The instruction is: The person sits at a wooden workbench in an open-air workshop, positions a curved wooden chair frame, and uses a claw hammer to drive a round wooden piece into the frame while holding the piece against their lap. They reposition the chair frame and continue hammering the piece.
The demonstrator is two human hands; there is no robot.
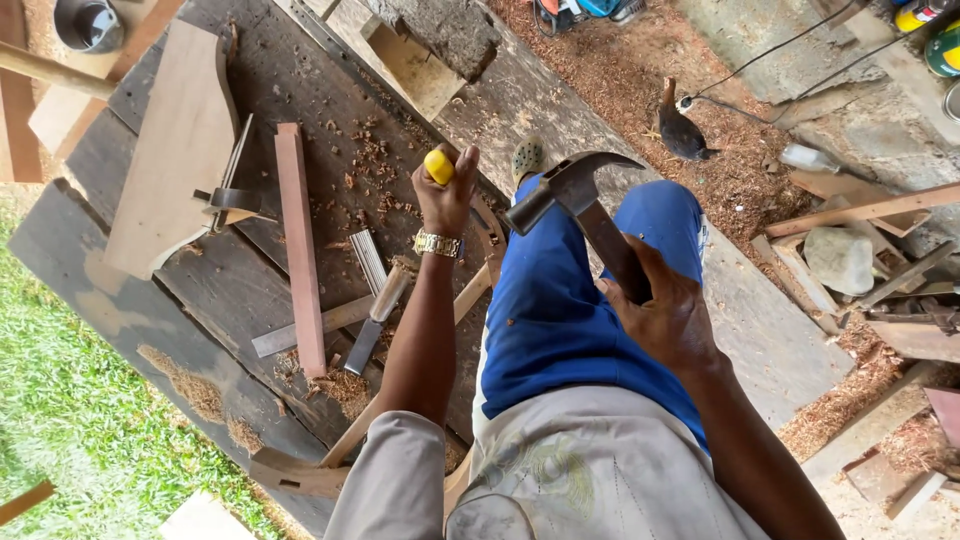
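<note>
It was an open-air carpentry workshop. Wood shavings [365, 150] and offcuts littered the dark plank workbench [300, 100], with sawdust [640, 70] beyond it. Grass [70, 400] lay beside the workbench's near edge.

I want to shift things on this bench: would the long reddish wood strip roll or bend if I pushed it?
The reddish wood strip looks square-edged and lies flat on the dark workbench, so it would probably slide, not roll. It looks straight and solid, so likely stiff. Wood shavings nearby may let it skid a little.
</note>
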